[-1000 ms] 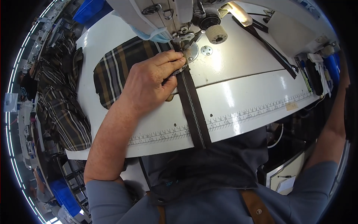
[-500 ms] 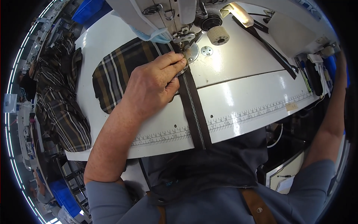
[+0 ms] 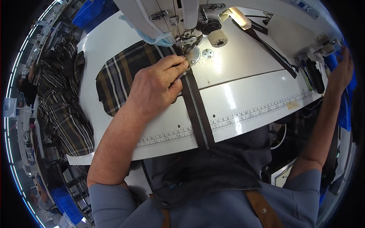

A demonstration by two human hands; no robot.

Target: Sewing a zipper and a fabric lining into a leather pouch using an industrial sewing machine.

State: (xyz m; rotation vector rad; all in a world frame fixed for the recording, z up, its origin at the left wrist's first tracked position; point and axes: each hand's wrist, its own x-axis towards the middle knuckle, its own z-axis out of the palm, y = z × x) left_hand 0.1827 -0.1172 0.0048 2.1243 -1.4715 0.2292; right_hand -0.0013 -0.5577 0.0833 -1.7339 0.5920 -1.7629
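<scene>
Under the sewing machine (image 3: 190, 19), pinching zipper (image 3: 196, 110) w/ near-closed L hand (image 3: 155, 85), can't tell openness/grip of R hand (image 3: 340, 74) off far right tbh.

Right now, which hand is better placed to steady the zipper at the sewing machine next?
Left, I'd say. The left hand has its fingertips at the far end of that zipper, just before the sewing machine. The right hand is far off to the right, beyond the second zipper.

And here comes the right hand (image 3: 339, 72), swinging into view at the far right! Its sleeve (image 3: 304, 190) sweeps inward too, now covering the white paper below the desk (image 3: 262, 102).
</scene>
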